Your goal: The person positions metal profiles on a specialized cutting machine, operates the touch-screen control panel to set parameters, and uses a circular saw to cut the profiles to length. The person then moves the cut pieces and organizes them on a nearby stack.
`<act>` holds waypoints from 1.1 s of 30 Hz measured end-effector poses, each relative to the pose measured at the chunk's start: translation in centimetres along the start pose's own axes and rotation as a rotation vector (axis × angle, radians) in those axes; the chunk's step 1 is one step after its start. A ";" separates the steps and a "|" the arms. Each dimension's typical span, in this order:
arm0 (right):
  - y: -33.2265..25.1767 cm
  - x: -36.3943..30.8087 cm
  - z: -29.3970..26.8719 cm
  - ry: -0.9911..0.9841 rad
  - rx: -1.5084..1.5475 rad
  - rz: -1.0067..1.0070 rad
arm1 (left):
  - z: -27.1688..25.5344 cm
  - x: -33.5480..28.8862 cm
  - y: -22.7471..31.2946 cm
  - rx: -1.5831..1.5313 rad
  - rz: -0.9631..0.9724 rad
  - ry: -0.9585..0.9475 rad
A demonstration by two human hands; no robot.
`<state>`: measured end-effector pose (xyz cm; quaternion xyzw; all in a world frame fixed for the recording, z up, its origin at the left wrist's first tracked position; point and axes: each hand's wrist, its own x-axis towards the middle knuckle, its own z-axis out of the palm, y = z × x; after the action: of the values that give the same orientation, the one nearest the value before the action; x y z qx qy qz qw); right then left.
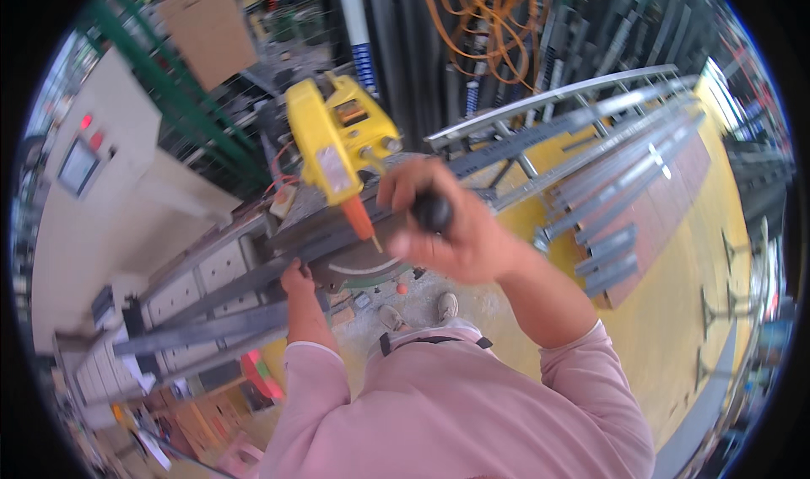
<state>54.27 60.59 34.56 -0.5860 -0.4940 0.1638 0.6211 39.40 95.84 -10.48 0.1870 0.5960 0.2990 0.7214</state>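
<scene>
My right hand [472, 239], blurred, is closed round a black round-ended handle [432, 212] in front of my body. Just left of it stands a yellow-hooded mitre saw [325, 154] with an orange guard piece [358, 218] angled down over its bed. A curved pale scale [367, 270] shows on the saw's base. A long grey metal profile [228, 291] runs through the saw from lower left toward upper right. My left hand [297, 278] grips this profile left of the orange piece, its fingers partly hidden.
A silver roller stand [553, 115] extends to the right. Cut metal profiles [620, 175] lie on a brown board [666, 217] over the yellow floor. A control cabinet [101, 133] with a screen stands at left. Orange hose [489, 15] hangs behind, before racked bars.
</scene>
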 end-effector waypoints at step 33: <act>16.3 -9.1 25.9 -0.507 -0.723 0.626 | -21.0 1.2 21.3 -0.233 0.456 0.410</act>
<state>35.34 72.39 11.73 -0.8237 -0.4549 0.2967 0.1626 14.72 110.79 -2.63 0.1675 0.6333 0.5507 0.5173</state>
